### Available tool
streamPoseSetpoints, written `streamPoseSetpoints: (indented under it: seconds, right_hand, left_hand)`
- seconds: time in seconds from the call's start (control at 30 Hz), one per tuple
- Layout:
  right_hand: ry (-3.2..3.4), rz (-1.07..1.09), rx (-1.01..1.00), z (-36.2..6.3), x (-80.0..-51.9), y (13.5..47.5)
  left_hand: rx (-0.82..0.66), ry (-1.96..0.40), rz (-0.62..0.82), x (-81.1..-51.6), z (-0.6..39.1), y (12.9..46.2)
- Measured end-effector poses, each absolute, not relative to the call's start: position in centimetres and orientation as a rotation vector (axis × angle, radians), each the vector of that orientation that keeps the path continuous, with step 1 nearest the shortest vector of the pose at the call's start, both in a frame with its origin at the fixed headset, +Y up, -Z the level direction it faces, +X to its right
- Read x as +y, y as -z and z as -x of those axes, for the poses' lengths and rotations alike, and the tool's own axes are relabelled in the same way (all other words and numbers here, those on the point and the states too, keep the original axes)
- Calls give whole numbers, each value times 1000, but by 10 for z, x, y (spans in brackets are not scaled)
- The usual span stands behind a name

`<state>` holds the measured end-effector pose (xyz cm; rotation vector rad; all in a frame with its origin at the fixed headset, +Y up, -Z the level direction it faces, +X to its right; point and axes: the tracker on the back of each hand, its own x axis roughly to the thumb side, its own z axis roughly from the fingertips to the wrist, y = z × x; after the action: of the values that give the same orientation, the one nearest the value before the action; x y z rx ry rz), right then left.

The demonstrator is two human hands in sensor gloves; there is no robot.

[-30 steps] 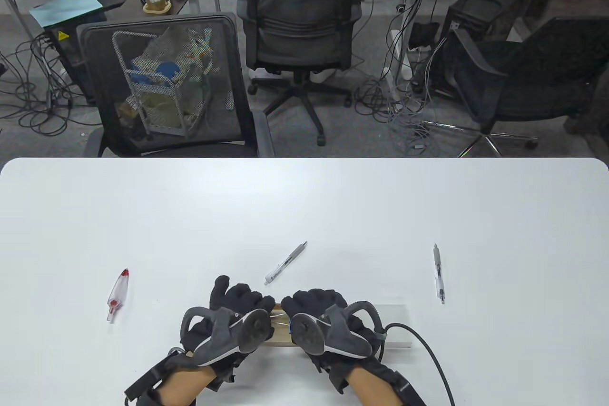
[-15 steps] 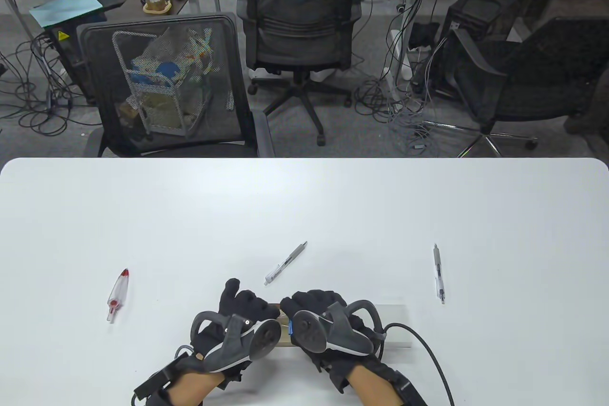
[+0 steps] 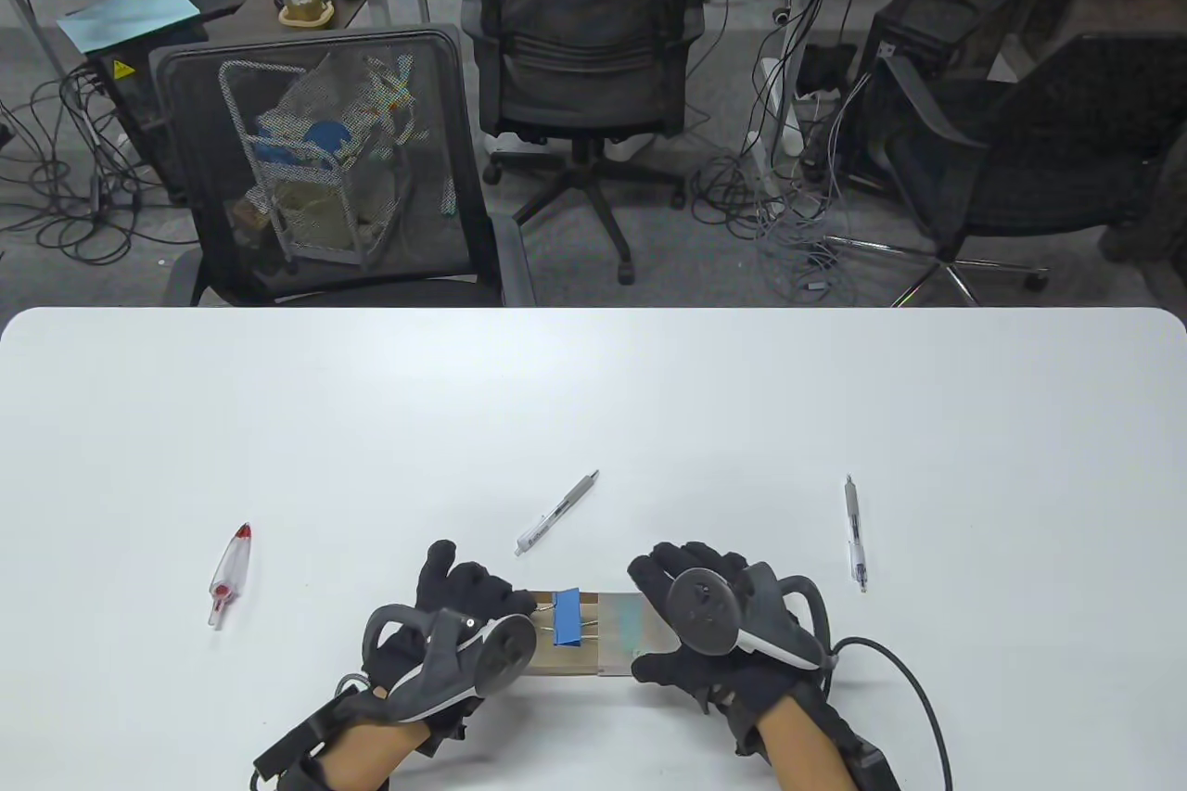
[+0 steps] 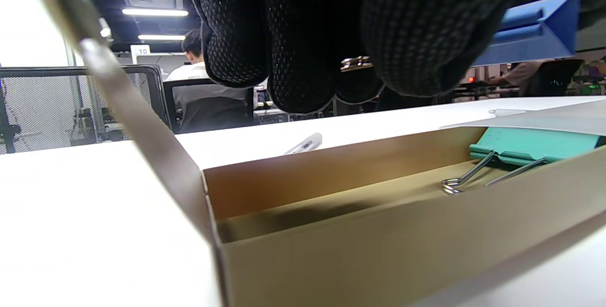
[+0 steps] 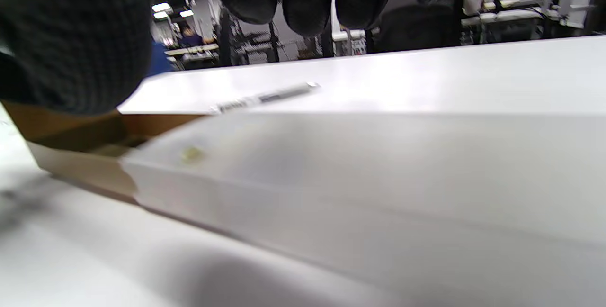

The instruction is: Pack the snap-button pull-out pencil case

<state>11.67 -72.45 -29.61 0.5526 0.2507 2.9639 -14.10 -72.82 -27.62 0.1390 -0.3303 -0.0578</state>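
- I see the pencil case [image 3: 593, 638] near the bench's [image 3: 593, 401] front edge, between my two hands, its brown tray [image 4: 331, 203] pulled part-way out to the left of the pale sleeve [image 5: 378, 188].
- My left hand [image 3: 454, 619] is at the tray's left end; in the left wrist view its fingers [image 4: 293, 41] hang curled above the open tray, pinching the wire handle of a blue clip [image 3: 567, 618] that sits across the tray in the table view.
- A teal clip [image 4: 530, 145] lies inside the tray, partly under the sleeve.
- My right hand [image 3: 719, 619] holds the sleeve, thumb on the near side and fingers over the far side.
- A grey pen [image 3: 557, 514] lies just beyond the case, tilted.
- A second pen [image 3: 855, 532] lies well to the right, pointing away from me.
- A clear item with red ends [image 3: 230, 575] lies well to the left; I cannot tell what it is.
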Motion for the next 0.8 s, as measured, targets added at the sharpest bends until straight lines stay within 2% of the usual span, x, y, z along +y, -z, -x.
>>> streamPoseSetpoints:
  seconds: [0.3, 0.8]
  right_hand:
    - [-2965, -469, 420, -142, -758, 305]
    - [-2959, -467, 336, -145, -763, 304]
  left_hand:
    - [-319, 72, -126, -727, 143, 276]
    - [-308, 291, -48, -734, 112, 286]
